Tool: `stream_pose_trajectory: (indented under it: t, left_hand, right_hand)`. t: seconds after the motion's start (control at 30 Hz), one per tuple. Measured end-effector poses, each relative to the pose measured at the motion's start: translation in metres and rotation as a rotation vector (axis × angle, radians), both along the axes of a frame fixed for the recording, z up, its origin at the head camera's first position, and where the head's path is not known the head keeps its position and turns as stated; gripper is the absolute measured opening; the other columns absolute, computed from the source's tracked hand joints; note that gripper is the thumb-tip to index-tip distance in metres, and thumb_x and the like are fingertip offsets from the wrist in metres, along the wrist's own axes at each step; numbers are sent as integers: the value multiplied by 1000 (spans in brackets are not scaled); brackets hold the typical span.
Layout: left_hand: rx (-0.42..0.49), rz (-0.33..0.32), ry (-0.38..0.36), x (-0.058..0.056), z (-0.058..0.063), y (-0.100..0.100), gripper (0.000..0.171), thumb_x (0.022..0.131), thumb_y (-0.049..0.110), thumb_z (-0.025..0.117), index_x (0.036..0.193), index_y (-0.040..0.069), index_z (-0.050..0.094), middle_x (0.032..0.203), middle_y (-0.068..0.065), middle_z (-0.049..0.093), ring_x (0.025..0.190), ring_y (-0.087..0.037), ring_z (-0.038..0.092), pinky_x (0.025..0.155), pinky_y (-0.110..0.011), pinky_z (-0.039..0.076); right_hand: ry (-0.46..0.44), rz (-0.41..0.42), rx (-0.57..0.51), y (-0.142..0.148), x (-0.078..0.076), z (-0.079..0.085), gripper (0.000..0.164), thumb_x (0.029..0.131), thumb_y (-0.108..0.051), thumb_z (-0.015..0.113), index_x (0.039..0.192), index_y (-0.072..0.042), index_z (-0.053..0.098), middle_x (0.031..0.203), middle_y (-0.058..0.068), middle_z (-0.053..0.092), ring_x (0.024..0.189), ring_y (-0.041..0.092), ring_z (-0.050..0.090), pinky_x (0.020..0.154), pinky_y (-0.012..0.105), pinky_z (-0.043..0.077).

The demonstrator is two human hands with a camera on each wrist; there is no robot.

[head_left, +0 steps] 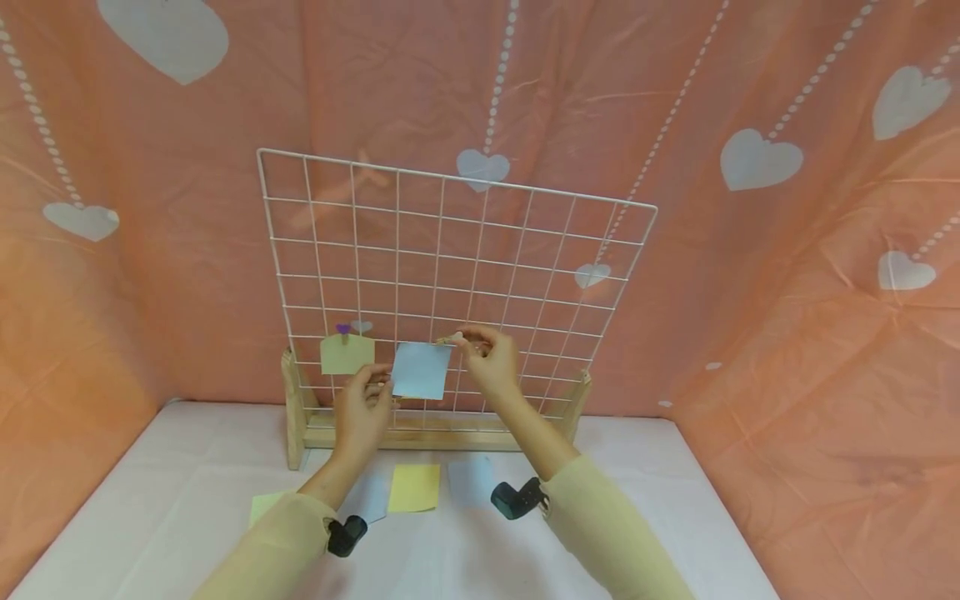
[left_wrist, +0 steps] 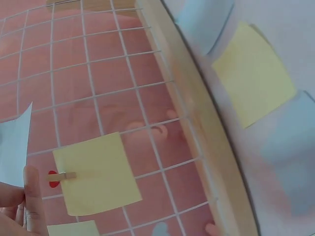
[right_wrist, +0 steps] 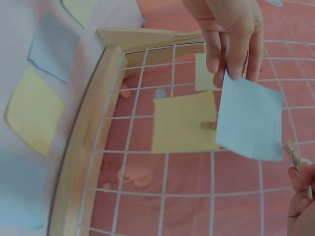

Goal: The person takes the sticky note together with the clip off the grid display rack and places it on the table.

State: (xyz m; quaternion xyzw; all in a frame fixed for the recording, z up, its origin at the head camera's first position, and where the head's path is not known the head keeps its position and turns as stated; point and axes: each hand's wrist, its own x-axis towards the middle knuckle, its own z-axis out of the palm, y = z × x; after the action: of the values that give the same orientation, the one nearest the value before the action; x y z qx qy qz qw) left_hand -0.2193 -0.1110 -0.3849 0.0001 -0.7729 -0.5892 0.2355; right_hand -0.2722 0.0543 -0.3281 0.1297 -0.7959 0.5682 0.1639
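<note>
My left hand [head_left: 363,408] pinches a light blue sticky note [head_left: 422,371] by its left edge, in front of a white wire grid [head_left: 457,177]. At the note's upper right corner, my right hand [head_left: 491,362] holds a small wooden clothespin [right_wrist: 291,153] between thumb and fingers. The clothespin's tip is close to the paper. A yellow sticky note [left_wrist: 98,174] hangs on the grid from a clothespin with a red ornament [left_wrist: 54,179]; the blue note hides most of it in the head view. Left of that hangs a pale green note [head_left: 347,356] under a purple heart clip [head_left: 342,328].
A wooden stand [head_left: 450,439] holds the grid upright on a white-covered table [head_left: 600,517]. Before it lie a yellow note [head_left: 414,488], blue notes [head_left: 471,482] and a green note [head_left: 270,504] partly behind the left sleeve. A pink heart-patterned curtain [head_left: 712,317] hangs behind.
</note>
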Motion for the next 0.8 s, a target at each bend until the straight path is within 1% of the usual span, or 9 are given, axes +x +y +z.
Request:
stream_pose_trajectory:
  t: [0.13, 0.4, 0.5, 0.57, 0.63, 0.7, 0.73, 0.77, 0.8]
  left_hand:
    - [-28, 23, 13, 4, -8, -2, 22, 88, -5, 54, 110, -6, 59, 100, -22, 62, 89, -33, 66, 72, -17, 55]
    - [-8, 34, 21, 7, -18, -4, 20, 87, -6, 55, 106, -5, 60, 97, -22, 63, 87, -33, 66, 68, -9, 52]
    - [-14, 37, 18, 9, -19, -4, 21, 86, -7, 55, 106, -6, 60, 96, -23, 63, 86, -34, 66, 68, -9, 52]
    - [-27, 45, 11, 11, -20, -5, 21, 86, -7, 55, 107, -6, 60, 97, -23, 63, 86, -34, 66, 68, -8, 50]
    - [-34, 48, 7, 12, -21, -5, 22, 86, -7, 55, 108, -6, 60, 97, -23, 63, 85, -34, 67, 67, -8, 50]
    - [-15, 37, 12, 14, -23, -5, 23, 86, -8, 55, 108, -7, 59, 97, -24, 63, 82, -34, 67, 65, -11, 53]
    - [-4, 34, 17, 15, -24, -5, 23, 85, -8, 56, 108, -7, 59, 97, -24, 62, 80, -33, 68, 64, -13, 54]
    - [1, 31, 24, 16, -25, -5, 23, 85, -8, 56, 108, -8, 59, 96, -25, 62, 79, -32, 68, 62, -14, 54]
    - [3, 31, 34, 17, -26, -5, 22, 85, -9, 56, 107, -8, 59, 96, -25, 62, 78, -33, 67, 61, -14, 54]
  right_hand:
    - [-26, 13, -28, 8, 2, -9, 18, 86, -6, 62, 100, 4, 67, 96, 20, 69, 37, -2, 29, 35, 13, 25]
    - [-47, -46, -36, 20, 5, -23, 17, 82, -7, 65, 97, 0, 69, 94, 18, 70, 39, -1, 28, 36, 12, 23]
    - [-47, -63, -36, 26, 6, -29, 17, 82, -9, 67, 96, 0, 70, 94, 18, 70, 41, -2, 34, 37, 11, 27]
    - [-59, -61, -48, 30, 6, -33, 18, 82, -10, 68, 96, 1, 70, 96, 19, 69, 44, -3, 42, 39, 10, 34]
    - [-74, -48, -69, 33, 7, -37, 20, 83, -11, 68, 97, 3, 69, 98, 21, 69, 52, -1, 52, 44, 9, 40]
    - [-102, -46, -78, 36, 7, -40, 22, 83, -12, 68, 97, 4, 68, 100, 22, 68, 59, 7, 59, 47, 10, 44]
    - [-107, -52, -71, 38, 8, -42, 21, 83, -13, 69, 97, 3, 69, 100, 21, 68, 61, 8, 61, 48, 11, 46]
    - [-117, -53, -72, 39, 8, -44, 21, 82, -13, 69, 96, 2, 69, 99, 21, 68, 63, 14, 62, 48, 11, 45]
    - [-127, -55, -68, 41, 9, -45, 20, 82, -12, 69, 96, 3, 69, 99, 21, 68, 64, 14, 62, 49, 11, 46]
